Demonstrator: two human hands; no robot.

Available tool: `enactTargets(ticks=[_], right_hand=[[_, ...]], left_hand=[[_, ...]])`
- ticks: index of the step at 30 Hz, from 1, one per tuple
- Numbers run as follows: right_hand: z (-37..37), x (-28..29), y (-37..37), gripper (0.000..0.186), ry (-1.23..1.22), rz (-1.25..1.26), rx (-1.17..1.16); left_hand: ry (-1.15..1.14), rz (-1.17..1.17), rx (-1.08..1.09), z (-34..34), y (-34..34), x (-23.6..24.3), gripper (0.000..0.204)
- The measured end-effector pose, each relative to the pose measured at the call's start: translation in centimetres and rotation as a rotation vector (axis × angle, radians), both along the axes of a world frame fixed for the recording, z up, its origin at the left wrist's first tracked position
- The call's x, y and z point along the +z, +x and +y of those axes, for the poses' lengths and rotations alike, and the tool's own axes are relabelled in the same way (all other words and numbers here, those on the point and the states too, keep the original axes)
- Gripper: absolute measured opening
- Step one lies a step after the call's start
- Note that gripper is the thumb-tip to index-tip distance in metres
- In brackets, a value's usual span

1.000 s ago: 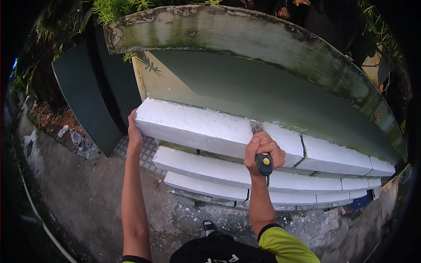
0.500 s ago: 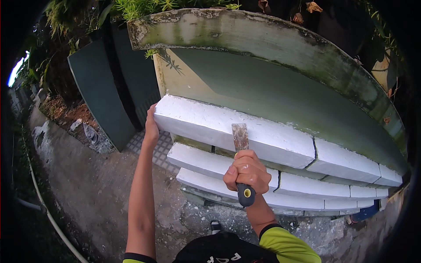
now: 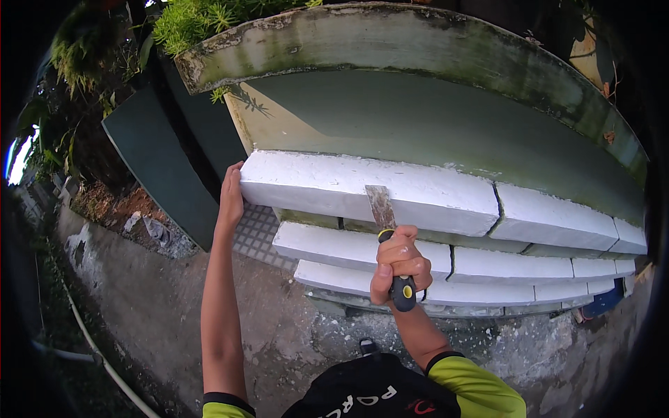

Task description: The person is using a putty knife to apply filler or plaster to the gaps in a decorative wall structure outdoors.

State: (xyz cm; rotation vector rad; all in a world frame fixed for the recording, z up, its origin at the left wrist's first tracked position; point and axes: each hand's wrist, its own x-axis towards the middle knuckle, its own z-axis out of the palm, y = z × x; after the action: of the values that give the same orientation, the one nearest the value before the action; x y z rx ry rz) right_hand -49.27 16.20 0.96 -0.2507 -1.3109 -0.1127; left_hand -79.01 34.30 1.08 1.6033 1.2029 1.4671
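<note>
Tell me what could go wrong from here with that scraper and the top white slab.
1. The scraper has its blade at the front edge of the top white slab; a hard push might chip that edge.
2. The bare left hand is at the slab's left end; if the right hand slipped sideways, the blade might nick it.
3. The speckled ground near the foot might be slippery.

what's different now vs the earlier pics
The scraper, in the right grip, has moved left and away from the wall, from the back of the top white block to its front edge. Nothing was taken hold of or let go; the left grip stays at that block's left end.
</note>
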Motion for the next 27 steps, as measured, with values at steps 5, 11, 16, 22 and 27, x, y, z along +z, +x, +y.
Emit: enactTargets(ticks=[5,11,16,22,27], right_hand=[[-3.1,-2.5,2.7,0.019,-0.018,0.127,-0.161],[-5.9,-3.0,3.5,0.017,-0.043,0.212,-0.223],[-9.0,-5.3,5.5,0.017,-0.104,0.197,-0.286],[-10.5,-6.5,7.1,0.018,-0.210,0.266,-0.302],[-11.6,-7.0,8.2,0.017,-0.249,0.236,-0.359]], left_hand=[[0.708,0.689,0.317,-5.2,7.1,3.4,0.031],[0.721,0.941,0.020,-7.8,16.5,3.2,0.043],[0.544,0.872,-0.221,-9.8,16.5,4.1,0.042],[0.734,0.915,-0.067,-7.5,19.6,3.4,0.045],[0.715,0.864,-0.020,-7.7,20.5,3.3,0.059]])
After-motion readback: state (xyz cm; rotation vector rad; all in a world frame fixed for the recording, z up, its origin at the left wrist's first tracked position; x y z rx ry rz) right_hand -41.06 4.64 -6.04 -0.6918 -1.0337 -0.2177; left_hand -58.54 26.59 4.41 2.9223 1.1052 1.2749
